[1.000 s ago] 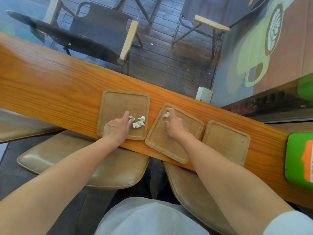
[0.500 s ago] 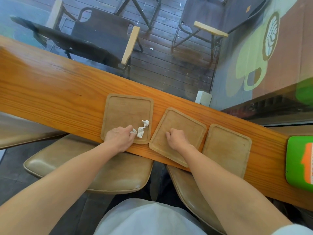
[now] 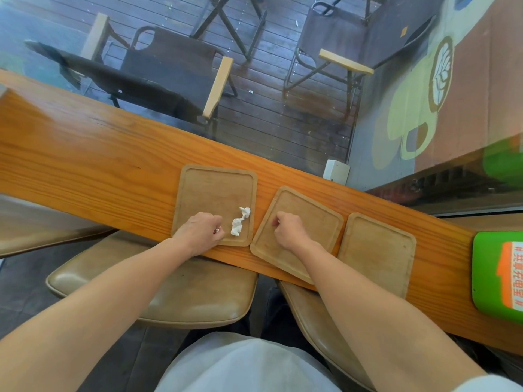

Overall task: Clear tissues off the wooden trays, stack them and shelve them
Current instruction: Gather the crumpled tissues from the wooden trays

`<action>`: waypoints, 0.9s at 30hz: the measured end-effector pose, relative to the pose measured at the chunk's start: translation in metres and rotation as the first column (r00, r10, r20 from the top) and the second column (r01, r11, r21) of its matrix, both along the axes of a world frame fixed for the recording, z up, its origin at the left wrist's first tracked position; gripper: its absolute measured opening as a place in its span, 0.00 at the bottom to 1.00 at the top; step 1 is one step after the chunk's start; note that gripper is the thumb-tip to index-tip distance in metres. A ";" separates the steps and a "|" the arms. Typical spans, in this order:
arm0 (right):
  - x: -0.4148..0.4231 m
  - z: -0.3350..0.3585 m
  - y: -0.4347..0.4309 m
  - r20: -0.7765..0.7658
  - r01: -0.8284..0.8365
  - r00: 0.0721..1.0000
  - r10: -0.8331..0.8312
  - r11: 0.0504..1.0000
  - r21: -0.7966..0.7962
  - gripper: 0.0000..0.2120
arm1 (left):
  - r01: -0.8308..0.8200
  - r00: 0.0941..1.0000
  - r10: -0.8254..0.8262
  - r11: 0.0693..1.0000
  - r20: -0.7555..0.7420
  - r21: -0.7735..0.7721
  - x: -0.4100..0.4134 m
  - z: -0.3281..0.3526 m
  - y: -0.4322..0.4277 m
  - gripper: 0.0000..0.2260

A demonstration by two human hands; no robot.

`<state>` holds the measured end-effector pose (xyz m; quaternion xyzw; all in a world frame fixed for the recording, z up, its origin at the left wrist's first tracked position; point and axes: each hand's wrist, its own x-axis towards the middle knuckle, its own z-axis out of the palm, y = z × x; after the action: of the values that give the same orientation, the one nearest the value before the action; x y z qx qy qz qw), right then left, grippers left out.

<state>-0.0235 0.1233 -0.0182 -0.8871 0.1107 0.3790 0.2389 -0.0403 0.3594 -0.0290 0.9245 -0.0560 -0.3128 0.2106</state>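
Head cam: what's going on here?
A person is clearing tissue scraps off three wooden trays lined up on a counter. The left hand is closed over a white scrap on the left tray, beside a crumpled tissue. The right hand is fisted on the middle tray. The right tray looks bare.

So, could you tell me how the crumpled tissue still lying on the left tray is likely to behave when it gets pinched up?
The tissue looks twisted and crumpled, so it will probably be floppy and squash between fingers. It seems very light and may tear or trail in two lumps joined by a thin strand. On the left tray its raised rim should likely stop it sliding off if pushed.
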 end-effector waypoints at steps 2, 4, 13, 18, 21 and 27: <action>0.002 0.004 0.003 0.010 -0.014 1.000 0.013 1.000 0.018 0.13 | -0.001 1.000 0.001 1.000 -0.007 -0.008 0.000 0.002 0.000 0.12; 0.005 0.008 0.006 -0.001 -0.048 0.999 0.048 0.997 0.054 0.14 | -0.019 1.000 0.019 1.000 -0.012 0.002 0.001 0.001 0.001 0.11; 0.013 0.009 0.028 -0.011 -0.190 0.982 0.191 0.981 0.034 0.15 | -0.097 0.995 0.097 0.994 0.011 -0.051 0.005 -0.001 -0.003 0.03; 0.015 0.006 0.038 0.048 -0.165 0.986 0.162 0.984 0.066 0.05 | -0.132 0.986 0.139 0.988 0.096 -0.084 0.005 -0.004 -0.010 0.06; 0.016 0.006 0.044 0.050 -0.222 0.975 0.219 0.972 0.074 0.13 | -0.047 0.991 0.049 0.999 0.127 -0.019 0.006 -0.007 -0.015 0.12; 0.016 -0.003 0.056 0.001 -0.319 0.948 0.319 0.948 0.001 0.23 | 0.086 0.986 -0.089 0.996 0.142 0.027 0.003 -0.019 -0.018 0.18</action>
<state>-0.0076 0.1789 -0.0214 -0.8933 -0.0344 0.4125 0.1751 -0.0368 0.3417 -0.0479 0.9433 -0.1083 -0.2550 0.1827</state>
